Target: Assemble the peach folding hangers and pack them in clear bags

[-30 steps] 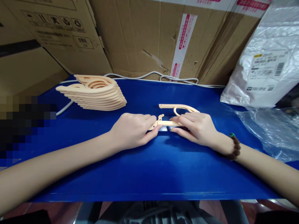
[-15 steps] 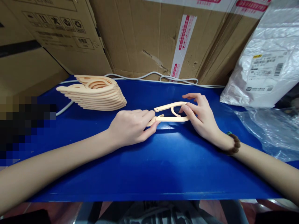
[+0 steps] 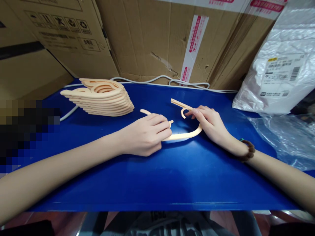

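A peach-coloured plastic folding hanger (image 3: 184,135) is held between both hands, low over the blue table. My left hand (image 3: 147,135) is closed around its left part and hides the joint there; a rounded tip pokes out above the fingers. My right hand (image 3: 208,122) pinches the right part, with thumb and fingers by a small curved hook. One slotted arm end sticks out free to the upper left of those fingers. Left of the hands lies a neat stack of similar peach hangers (image 3: 100,101), one upon another.
Cardboard boxes (image 3: 147,39) stand along the back of the blue table (image 3: 157,183). A white cable (image 3: 145,80) runs in front of them. At the right are a white plastic parcel bag (image 3: 268,78) with a label and clear plastic film (image 3: 285,141).
The hanger's arms have spread wider apart: the free slotted end has swung up and the lower arm has come nearer to me. My left hand has turned over more of the hanger.
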A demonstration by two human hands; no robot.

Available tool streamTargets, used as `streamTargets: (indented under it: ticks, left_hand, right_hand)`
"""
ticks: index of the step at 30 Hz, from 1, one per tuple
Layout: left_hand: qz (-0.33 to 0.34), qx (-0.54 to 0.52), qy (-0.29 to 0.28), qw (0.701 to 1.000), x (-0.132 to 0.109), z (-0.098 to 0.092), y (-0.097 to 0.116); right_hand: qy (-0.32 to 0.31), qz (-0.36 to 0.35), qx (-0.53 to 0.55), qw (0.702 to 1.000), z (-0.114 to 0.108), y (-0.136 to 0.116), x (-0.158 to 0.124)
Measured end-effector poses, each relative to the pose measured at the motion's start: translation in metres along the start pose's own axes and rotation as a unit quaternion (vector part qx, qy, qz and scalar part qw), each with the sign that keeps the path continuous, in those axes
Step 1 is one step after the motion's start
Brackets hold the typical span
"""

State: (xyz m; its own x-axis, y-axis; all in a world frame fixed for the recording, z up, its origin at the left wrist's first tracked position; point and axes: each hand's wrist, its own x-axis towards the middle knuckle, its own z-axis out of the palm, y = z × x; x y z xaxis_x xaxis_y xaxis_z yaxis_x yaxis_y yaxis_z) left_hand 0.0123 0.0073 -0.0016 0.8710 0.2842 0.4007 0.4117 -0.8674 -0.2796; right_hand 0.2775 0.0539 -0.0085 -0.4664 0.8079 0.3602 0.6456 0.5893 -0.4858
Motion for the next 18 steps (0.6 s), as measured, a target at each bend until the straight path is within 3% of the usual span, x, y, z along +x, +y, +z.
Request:
streamTargets:
  ticks: [9, 18]
  left_hand:
    - [-0.037, 0.073, 0.066, 0.994, -0.007, 0.016, -0.011]
    - [-0.079, 0.091, 0.053, 0.991, -0.01, 0.016, -0.011]
  right_hand:
    - [-0.018, -0.024, -0.193, 0.981, 0.002, -0.01, -0.003]
    - [-0.033, -0.014, -0.217, 0.975, 0.003, -0.01, -0.004]
